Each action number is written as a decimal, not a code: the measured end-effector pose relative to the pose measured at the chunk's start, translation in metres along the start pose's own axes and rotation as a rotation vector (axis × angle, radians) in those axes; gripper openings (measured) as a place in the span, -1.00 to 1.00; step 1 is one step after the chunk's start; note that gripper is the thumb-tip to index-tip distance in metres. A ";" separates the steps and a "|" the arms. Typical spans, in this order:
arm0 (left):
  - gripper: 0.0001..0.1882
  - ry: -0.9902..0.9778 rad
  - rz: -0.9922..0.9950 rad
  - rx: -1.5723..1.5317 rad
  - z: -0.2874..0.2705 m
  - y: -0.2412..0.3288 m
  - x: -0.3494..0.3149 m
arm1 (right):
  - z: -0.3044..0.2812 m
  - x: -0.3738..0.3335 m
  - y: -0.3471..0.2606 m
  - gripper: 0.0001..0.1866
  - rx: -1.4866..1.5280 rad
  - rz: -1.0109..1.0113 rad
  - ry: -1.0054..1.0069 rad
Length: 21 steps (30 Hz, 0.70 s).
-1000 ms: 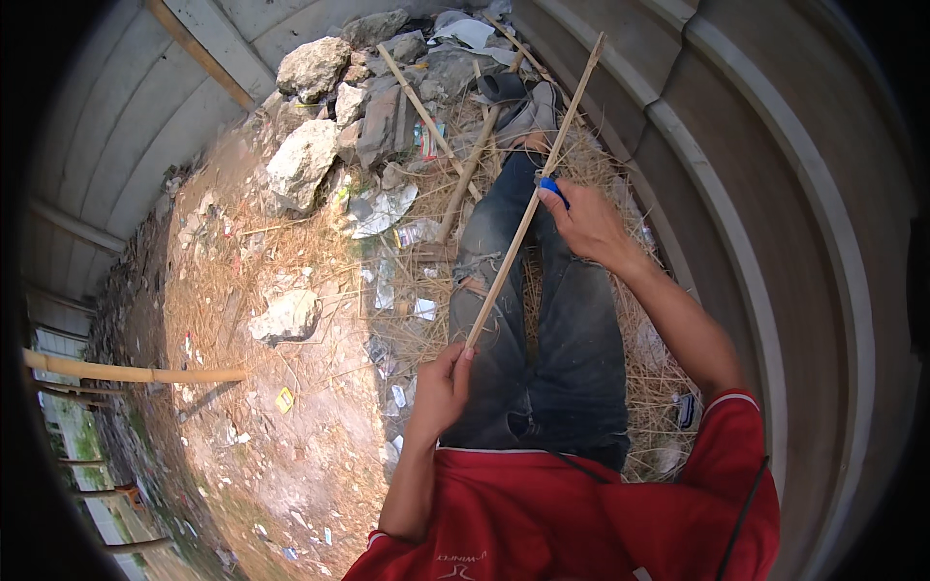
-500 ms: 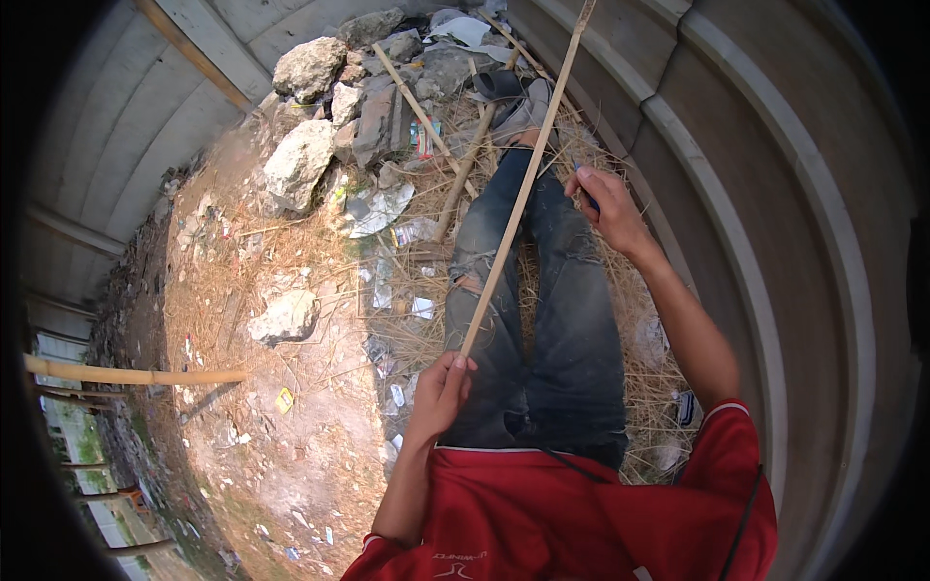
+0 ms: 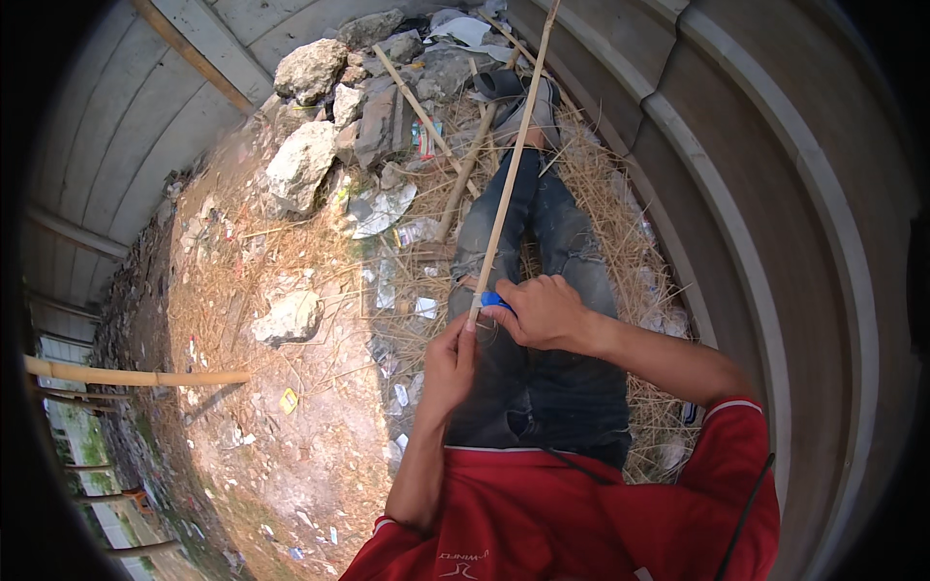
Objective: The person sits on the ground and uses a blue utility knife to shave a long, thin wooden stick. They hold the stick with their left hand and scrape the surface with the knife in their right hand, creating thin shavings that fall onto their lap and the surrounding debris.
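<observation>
A long, narrow bamboo strip (image 3: pixel 508 189) slants up and away over my outstretched legs, its far end at the top of the view. The near end is pinched between the thumb and fingers of my left hand (image 3: pixel 449 366), just above my thighs. My right hand (image 3: pixel 548 312) is closed around a small blue tool (image 3: pixel 495 300), which meets the strip a little beyond my left fingertips. Most of that tool is covered by my fingers, so its exact kind does not show.
Pale rocks (image 3: pixel 298 167) and rubble are heaped at the far left. Bamboo sticks (image 3: pixel 468 174) lie on straw and litter beside my legs. A corrugated wall (image 3: pixel 736 194) curves close along my right. Another bamboo pole (image 3: pixel 136 373) juts in from the left above sunlit dirt.
My right hand has come down and left with the blue tool, from beside my knees to the strip's near end. My left hand has shifted slightly forward; the strip's far end has swung left.
</observation>
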<state>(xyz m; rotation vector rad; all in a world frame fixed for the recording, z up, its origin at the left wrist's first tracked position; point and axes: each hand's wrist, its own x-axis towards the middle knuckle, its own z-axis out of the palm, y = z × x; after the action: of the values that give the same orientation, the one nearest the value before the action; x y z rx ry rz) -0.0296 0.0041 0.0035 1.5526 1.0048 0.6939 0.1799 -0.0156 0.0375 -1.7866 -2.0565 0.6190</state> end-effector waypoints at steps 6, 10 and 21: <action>-0.68 -0.042 -0.096 -0.009 0.000 -0.010 -0.027 | -0.036 0.040 0.059 -0.43 0.063 0.200 0.228; -0.68 -0.037 -0.167 -0.048 0.000 -0.016 -0.025 | -0.021 0.030 0.042 -0.46 0.000 0.058 0.176; -0.69 -0.147 -0.153 0.211 -0.029 -0.012 -0.068 | -0.084 0.061 0.156 -0.37 0.042 0.445 0.462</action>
<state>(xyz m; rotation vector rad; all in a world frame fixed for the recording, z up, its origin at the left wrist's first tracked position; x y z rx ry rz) -0.0887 -0.0418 0.0037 1.6619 1.0995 0.3705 0.3459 0.0704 0.0238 -2.1349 -1.3480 0.3112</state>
